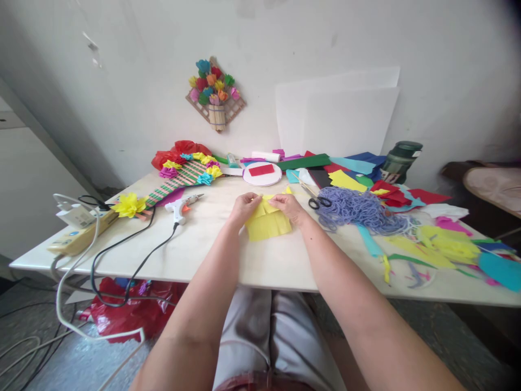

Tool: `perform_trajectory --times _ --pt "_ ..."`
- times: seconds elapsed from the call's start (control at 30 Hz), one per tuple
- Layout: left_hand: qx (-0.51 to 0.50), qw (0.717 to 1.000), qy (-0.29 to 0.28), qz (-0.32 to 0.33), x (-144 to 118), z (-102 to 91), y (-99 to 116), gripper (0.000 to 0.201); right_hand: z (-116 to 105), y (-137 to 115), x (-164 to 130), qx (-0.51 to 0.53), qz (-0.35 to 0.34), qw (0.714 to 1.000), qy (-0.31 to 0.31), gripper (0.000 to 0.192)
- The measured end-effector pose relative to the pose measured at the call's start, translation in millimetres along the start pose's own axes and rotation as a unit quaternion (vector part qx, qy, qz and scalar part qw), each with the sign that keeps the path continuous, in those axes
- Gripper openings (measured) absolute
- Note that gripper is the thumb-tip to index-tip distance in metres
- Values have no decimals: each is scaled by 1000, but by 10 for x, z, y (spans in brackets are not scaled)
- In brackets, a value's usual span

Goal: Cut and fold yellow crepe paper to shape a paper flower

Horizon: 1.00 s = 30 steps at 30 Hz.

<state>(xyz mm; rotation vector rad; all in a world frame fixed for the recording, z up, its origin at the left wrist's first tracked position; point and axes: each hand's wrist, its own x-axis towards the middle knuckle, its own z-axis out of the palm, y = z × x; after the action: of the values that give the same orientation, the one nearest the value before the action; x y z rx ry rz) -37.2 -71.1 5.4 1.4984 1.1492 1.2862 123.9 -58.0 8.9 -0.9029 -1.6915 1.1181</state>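
Observation:
My left hand [245, 207] pinches the upper left part of a piece of yellow crepe paper [268, 225] above the middle of the table. On its upper right, my right hand [290, 207] pinches the same paper between thumb and fingers. The lower part of the sheet hangs towards me, with a torn or folded edge between my hands. Beyond them lies a white round disc [262, 180] with a red rectangle [261, 170] on it. Black-handled scissors [319, 202] rest to the right of my right hand, against a heap of purple yarn [358, 209].
Left stand a white glue gun [178, 210] with its cord, a power strip [83, 233] and a fan-shaped flower-trimmed craft [179, 184]. Coloured paper scraps [443, 244] cover the right side. A dark green bottle [402, 162] stands at the back right. Flower decoration [215, 95] hangs on the wall.

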Motion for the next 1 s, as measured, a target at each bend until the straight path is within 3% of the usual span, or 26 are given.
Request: perform_trajectory --times 0.43,0.7,0.83,1.0 --pt "115 992 2 51 57 14 -60 33 19 19 22 -51 -6 999 0 27" --pt "51 995 85 21 98 -2 -67 32 -2 61 39 2 25 1000 13 25" --pt "14 998 67 -5 78 7 -38 32 2 77 51 0 41 999 35 24" --pt "8 997 75 -7 77 2 -47 33 -6 26 16 70 46 996 11 24"
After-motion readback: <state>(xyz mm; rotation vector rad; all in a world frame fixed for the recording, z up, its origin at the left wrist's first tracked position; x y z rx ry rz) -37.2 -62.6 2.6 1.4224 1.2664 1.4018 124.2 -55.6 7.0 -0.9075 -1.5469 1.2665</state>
